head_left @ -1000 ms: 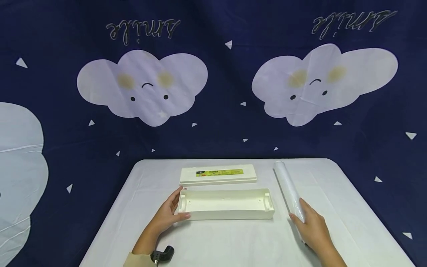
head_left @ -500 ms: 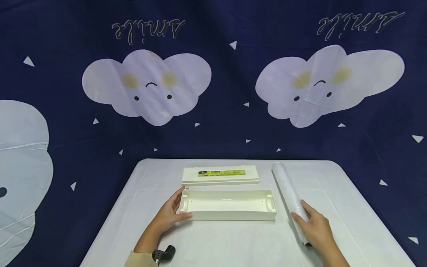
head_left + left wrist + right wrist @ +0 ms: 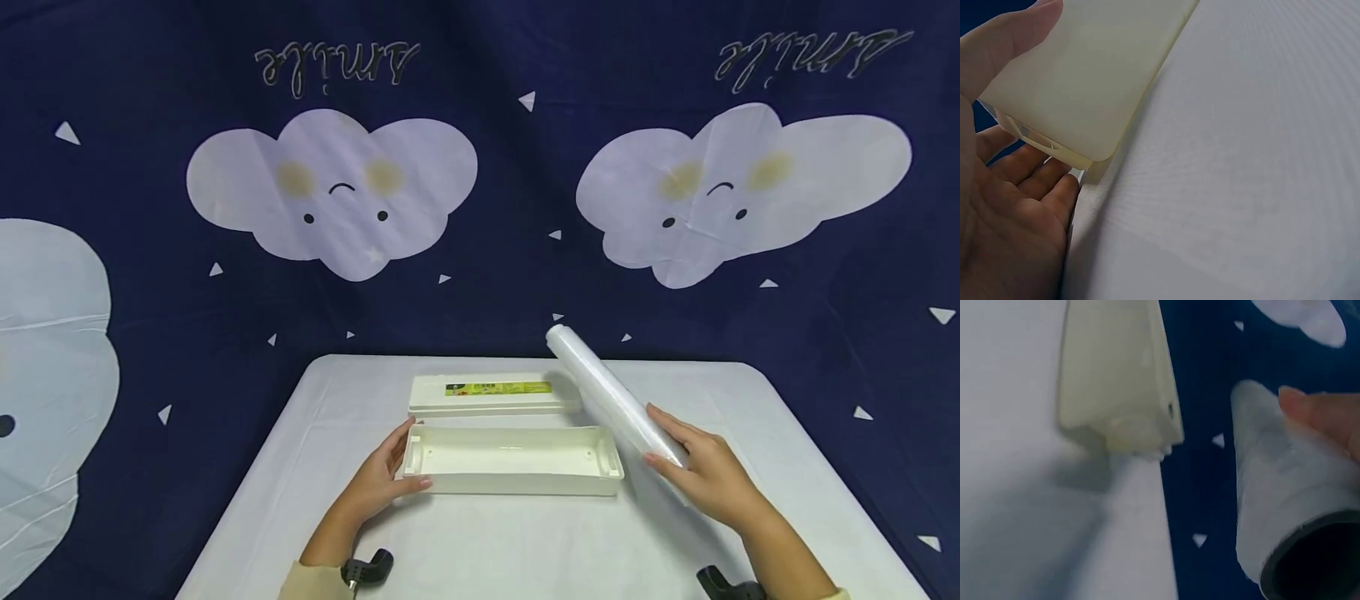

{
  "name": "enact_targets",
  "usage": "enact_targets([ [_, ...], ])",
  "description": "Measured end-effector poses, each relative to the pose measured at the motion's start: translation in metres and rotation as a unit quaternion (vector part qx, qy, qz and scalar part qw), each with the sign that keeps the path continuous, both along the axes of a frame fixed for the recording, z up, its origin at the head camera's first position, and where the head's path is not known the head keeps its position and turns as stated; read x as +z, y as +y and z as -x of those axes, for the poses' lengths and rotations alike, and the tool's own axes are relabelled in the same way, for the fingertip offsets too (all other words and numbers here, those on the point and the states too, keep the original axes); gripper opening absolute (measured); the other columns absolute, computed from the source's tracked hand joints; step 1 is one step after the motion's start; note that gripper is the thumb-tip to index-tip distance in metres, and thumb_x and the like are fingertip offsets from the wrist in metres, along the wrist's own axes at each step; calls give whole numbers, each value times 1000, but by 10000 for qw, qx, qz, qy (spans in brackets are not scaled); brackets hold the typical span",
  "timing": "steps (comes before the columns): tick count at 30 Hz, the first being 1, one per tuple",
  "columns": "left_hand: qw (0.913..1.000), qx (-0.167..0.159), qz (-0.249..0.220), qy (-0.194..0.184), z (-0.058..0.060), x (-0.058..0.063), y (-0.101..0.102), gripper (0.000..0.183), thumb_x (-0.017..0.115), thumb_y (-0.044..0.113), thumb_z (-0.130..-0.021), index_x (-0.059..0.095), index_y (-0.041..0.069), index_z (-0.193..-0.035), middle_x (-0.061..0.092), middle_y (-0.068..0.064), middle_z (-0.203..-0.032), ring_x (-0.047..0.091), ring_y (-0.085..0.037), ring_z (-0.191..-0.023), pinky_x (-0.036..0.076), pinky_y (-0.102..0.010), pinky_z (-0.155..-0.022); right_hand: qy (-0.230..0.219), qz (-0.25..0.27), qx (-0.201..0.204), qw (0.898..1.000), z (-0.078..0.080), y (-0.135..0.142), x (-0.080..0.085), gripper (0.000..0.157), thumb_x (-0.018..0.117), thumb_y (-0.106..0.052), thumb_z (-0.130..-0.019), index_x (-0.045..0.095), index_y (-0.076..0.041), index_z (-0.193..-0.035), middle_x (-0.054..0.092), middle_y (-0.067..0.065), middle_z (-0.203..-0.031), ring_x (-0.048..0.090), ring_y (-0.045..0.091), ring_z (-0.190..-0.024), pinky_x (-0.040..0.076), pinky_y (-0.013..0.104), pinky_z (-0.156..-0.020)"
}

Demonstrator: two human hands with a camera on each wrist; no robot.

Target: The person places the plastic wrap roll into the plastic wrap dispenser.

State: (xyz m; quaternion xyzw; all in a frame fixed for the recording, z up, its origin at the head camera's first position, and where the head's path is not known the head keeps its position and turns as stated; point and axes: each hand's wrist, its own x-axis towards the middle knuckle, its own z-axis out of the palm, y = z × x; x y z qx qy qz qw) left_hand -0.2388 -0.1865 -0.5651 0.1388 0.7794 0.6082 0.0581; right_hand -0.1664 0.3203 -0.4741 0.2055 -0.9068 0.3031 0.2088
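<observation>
Beyond the fingertips of both hands hangs a dark blue cloth (image 3: 510, 192) printed with white clouds (image 3: 337, 242), triangles (image 3: 528, 101) and, twice, the word "smile" (image 3: 337, 65) upside down; a white table (image 3: 510, 542) spreads below the fingers. The left hand (image 3: 378, 485) grips the left end of a long, cream, open-topped box (image 3: 522, 484), thumb on its front wall, other fingers round behind that end. The right hand (image 3: 708, 475) has its fingers and thumb closed round the near part of a glossy white roll (image 3: 611, 396), a smooth tube with a dark hollow end, raised off the table, slanting away and leftward from those fingers and apart from the box. Past the left fingertips and to their right, behind the box, lies a flat cream lid (image 3: 495, 407). Its yellow-green label (image 3: 498, 388) carries dark print, too small to read.
</observation>
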Motion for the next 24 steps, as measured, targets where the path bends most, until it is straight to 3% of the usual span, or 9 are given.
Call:
enact_targets([
  [7, 9999, -131, -87, 33, 3, -2, 0, 115, 97, 12, -76, 28, 10, -167, 33, -12, -168, 27, -31, -155, 23, -37, -123, -43, -56, 1330, 9911, 21, -27, 12, 68, 87, -9, -89, 57, 1, -149, 59, 15, -148, 62, 37, -126, 41, 10, -103],
  [13, 9999, -111, -65, 60, 2, -1, -3, 114, 97, 11, -76, 28, 9, -167, 34, -13, -167, 30, -33, -154, 25, -39, -123, -505, 15, 2346, 9708, 37, -47, 7, 66, 84, -13, -92, 57, -3, -151, 60, 16, -146, 65, 30, -121, 55, 25, -94],
  [18, 9999, -84, -59, 0, 1, -2, -5, 114, 98, 13, -76, 29, 13, -167, 36, -13, -166, 29, -31, -154, 25, -37, -123, -666, -330, 2808, 9569, 51, -57, 3, 64, 82, -16, -95, 56, -1, -151, 62, 13, -145, 67, 23, -115, 59, 34, -90],
  [24, 9999, -43, -74, -121, 0, 0, -5, 114, 98, 12, -76, 30, 17, -167, 36, -14, -166, 29, -31, -154, 26, -34, -122, -910, -650, 3103, 9441, 66, -65, 8, 63, 82, -19, -96, 56, -1, -151, 60, 10, -148, 64, 23, -123, 58, 35, -93],
])
